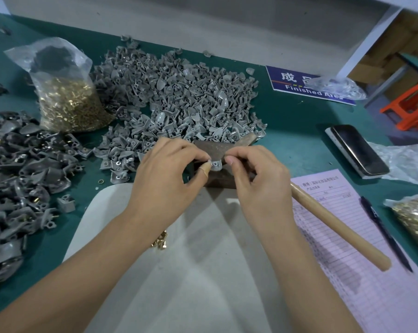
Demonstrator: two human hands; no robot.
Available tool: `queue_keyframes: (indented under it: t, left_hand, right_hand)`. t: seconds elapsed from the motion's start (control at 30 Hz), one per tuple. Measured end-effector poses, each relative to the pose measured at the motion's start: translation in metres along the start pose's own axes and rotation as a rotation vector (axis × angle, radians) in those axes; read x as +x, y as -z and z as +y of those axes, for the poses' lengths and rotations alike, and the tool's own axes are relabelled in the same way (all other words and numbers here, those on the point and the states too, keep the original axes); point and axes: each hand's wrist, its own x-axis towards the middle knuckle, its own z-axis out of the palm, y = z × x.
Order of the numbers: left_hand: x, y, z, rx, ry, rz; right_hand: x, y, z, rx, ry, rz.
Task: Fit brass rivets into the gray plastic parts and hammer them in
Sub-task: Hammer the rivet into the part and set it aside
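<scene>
Gray plastic part, small with two round holes, pinched between left hand and right hand.

Soft, even light falls from above, a little dim and cool. The forearms cast faint, diffuse shadows on the pale mat. A mild sheen shows on the phone and the plastic bag. Wide-angle bending curves the surface edges, and the corners look soft and slightly smeared.
</scene>
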Motion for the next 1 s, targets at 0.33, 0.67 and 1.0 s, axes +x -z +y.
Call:
queue_keyframes:
  t: [0.33, 0.67, 1.0]
  left_hand:
    - [0.001, 0.000, -0.002, -0.050, -0.027, -0.002]
    - [0.004, 0.001, -0.009, -0.124, -0.061, -0.088]
    - [0.003, 0.000, -0.009, -0.141, -0.048, -0.076]
  right_hand:
    - [-0.001, -0.008, -0.020, -0.221, 0.060, -0.093]
    - [-0.001, -0.003, -0.025, -0.355, 0.062, -0.107]
    - [-0.003, -0.006, -0.016, -0.214, 0.019, -0.104]
